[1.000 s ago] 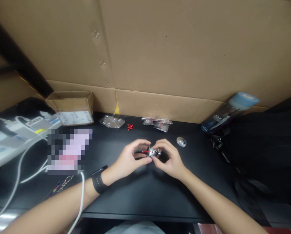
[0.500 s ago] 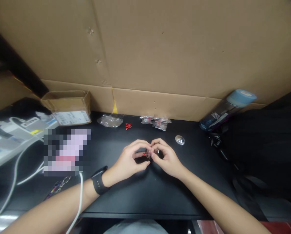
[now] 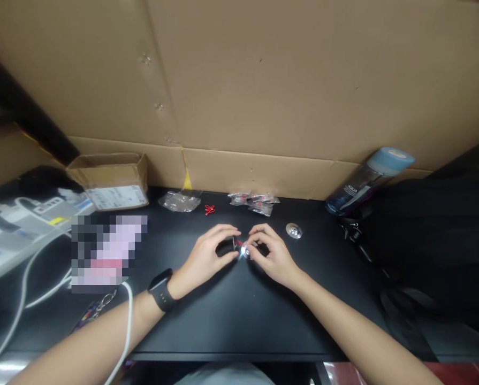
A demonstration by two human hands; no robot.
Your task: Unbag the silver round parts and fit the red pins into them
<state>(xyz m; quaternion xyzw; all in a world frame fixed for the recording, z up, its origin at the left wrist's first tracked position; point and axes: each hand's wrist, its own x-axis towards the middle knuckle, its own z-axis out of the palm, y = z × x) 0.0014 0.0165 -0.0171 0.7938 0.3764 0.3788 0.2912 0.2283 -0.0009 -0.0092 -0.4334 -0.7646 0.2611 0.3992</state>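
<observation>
Silver glints on the metal piece [image 3: 244, 251] held at the fingertips of the right hand [image 3: 277, 258], over the middle of the table [image 3: 231, 321]. Opposite it, the left hand [image 3: 206, 252] curves thumb and fingers around what looks like a thin disc [image 3: 235, 244], gripped by its edge. Half a second ago the fingertips of both hands met at one thin rim; now they have drawn slightly apart, and a red strip [image 3: 240, 243] shows in the narrow gap. For the work in hand, this suggests two parts being handled separately rather than pressed together; whether the strip is fastened to both cannot be told.

Toward the table's right edge, just beyond the right hand, a shiny dome [image 3: 294, 230] lies by itself. Nearer the far edge lies a looped red cord [image 3: 209, 209].

Containers line that far edge. Several small packets [image 3: 259, 203] lie bunched together, with red and shiny bits showing through the plastic. A clear bag [image 3: 180, 201] lies crumpled left of the cord; no contents can be made out. At the far left corner stands a carton [image 3: 114, 179], its inside mostly hidden. A bottle [image 3: 359, 187] leans near the far right corner.
</observation>
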